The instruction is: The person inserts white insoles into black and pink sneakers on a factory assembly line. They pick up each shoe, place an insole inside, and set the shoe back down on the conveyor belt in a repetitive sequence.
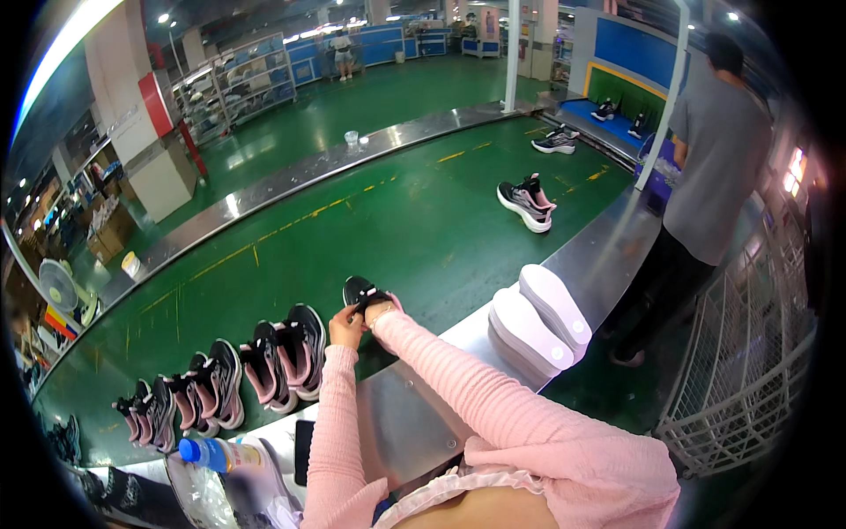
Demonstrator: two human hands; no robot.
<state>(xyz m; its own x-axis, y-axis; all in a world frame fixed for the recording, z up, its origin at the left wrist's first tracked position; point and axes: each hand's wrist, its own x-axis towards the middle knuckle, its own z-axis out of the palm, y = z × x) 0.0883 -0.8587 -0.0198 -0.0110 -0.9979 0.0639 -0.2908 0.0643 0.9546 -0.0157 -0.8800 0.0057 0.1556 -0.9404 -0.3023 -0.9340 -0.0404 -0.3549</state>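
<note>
A black and pink sneaker [363, 291] is gripped by both the left hand [345, 328] and the right hand [381, 310] on the green conveyor belt [405, 220]. More sneakers [264, 363] are lined up to the left. Two white soles [539, 322] are stacked on the metal desk [414, 414]. A person in grey [714, 159] is seen standing at the right.

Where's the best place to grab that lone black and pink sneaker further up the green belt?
Probably by the heel collar of the sneaker, coming from above. It sits upright on its white sole with the pink-lined opening facing up, clear of other shoes, so a grip can pinch that rim.
</note>
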